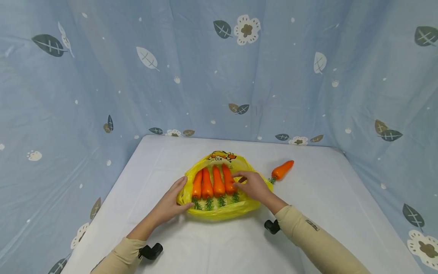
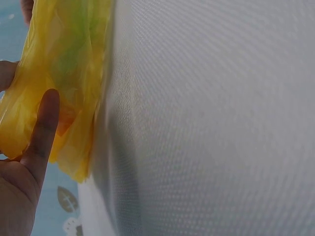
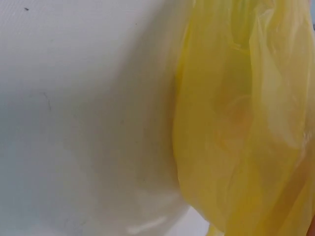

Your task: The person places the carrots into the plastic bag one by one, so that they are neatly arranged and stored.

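A yellow plastic bag [image 1: 222, 214] lies with its mouth spread wide in the head view. Inside it several orange carrots [image 1: 218, 182] with green tops lie side by side. My left hand [image 1: 171, 201] rests against the bag's left end, thumb and fingers spread along the rim. In the left wrist view its straight thumb [image 2: 47, 118] touches the outside of the yellow film. Reaching over the right rim, my right hand [image 1: 253, 185] has its bent fingertips right at the rightmost carrot [image 1: 228, 180], with a gap between thumb and forefinger.
One more carrot [image 1: 282, 170] lies on the white table [image 1: 318, 198] just right of the bag. A blue curtain [image 1: 205, 76] with leaves and flowers stands behind the table and at both sides. Black wrist devices [image 1: 151, 251] hang under both forearms.
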The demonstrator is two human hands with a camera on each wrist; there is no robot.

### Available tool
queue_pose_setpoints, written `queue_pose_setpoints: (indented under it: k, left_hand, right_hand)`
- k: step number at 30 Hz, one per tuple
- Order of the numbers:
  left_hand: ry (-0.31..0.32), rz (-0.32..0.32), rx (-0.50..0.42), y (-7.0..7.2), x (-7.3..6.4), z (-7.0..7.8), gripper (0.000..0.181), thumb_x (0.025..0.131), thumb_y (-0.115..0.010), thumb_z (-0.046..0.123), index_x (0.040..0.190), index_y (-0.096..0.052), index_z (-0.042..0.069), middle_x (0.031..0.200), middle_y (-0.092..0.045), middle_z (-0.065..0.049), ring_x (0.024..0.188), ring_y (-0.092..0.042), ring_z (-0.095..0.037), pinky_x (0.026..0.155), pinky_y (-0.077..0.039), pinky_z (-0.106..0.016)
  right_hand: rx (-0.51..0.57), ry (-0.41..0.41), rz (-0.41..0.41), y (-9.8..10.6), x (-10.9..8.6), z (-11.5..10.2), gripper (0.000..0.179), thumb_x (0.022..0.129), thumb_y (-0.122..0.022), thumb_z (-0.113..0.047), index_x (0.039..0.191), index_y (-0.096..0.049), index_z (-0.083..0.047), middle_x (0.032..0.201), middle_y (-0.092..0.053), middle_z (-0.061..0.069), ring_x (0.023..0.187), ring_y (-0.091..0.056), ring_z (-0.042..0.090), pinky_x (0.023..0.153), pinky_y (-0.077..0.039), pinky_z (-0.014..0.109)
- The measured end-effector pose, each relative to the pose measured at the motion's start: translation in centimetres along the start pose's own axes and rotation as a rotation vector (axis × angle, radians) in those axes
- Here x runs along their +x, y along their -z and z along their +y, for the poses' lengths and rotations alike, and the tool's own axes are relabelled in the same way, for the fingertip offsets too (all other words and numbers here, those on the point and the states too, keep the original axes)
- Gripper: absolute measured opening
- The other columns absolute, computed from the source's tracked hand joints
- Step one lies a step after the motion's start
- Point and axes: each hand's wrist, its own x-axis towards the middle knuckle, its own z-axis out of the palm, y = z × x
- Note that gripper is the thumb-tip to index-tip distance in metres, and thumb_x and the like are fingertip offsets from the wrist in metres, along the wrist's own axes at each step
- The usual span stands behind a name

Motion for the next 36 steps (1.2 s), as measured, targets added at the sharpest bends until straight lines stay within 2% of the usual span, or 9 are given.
queue_pose_setpoints:
  k: [10,19,25,32,36]
  left_hand:
    - [-0.004,0.0,0.001,0.0,0.0,-0.1,0.097,0.088,-0.081,0.027,0.16,-0.023,-0.002,0.165,-0.022,-0.023,0.148,-0.026,-0.046,0.116,-0.028,-0.063]
    - [-0.015,0.009,0.016,-0.1,-0.1,-0.2,0.096,0.088,-0.081,0.028,0.16,-0.024,-0.003,0.164,-0.023,-0.024,0.148,-0.028,-0.046,0.116,-0.029,-0.062]
    - [-0.006,0.003,0.018,0.0,-0.1,0.0,0.096,0.089,-0.08,0.029,0.16,-0.024,-0.002,0.165,-0.023,-0.024,0.148,-0.027,-0.046,0.116,-0.029,-0.063]
    - [-0.008,0.003,0.009,0.1,-0.1,0.0,0.096,0.089,-0.08,0.029,0.16,-0.023,-0.002,0.164,-0.022,-0.024,0.148,-0.026,-0.046,0.116,-0.027,-0.063]
    - [-0.01,0.0,0.015,0.0,-0.1,-0.1,0.096,0.09,-0.079,0.031,0.16,-0.023,-0.002,0.165,-0.022,-0.024,0.148,-0.026,-0.046,0.116,-0.027,-0.064]
  right_hand:
    - [0.029,0.065,0.032,1.2,-0.5,0.1,0.035,0.094,-0.075,-0.018,0.129,-0.072,-0.013,0.126,-0.07,0.008,0.097,-0.069,0.021,0.066,-0.055,0.028]
    - [0.035,0.11,0.041,2.0,-0.9,0.2,0.034,0.095,-0.074,-0.019,0.129,-0.071,-0.013,0.126,-0.071,0.007,0.097,-0.068,0.021,0.072,-0.057,0.03]
    - [0.044,0.135,0.069,2.3,-1.2,0.6,0.032,0.095,-0.074,-0.021,0.127,-0.072,-0.018,0.124,-0.072,0.005,0.097,-0.068,0.018,0.08,-0.059,0.034]
    - [0.092,0.103,0.13,2.9,-1.7,0.9,0.035,0.095,-0.074,-0.021,0.129,-0.07,-0.015,0.118,-0.073,0.009,0.094,-0.067,0.021,0.068,-0.058,0.028]
    - [0.13,0.092,0.16,3.1,-1.8,1.3,0.035,0.095,-0.074,-0.02,0.129,-0.07,-0.014,0.116,-0.074,0.009,0.093,-0.067,0.022,0.067,-0.058,0.026]
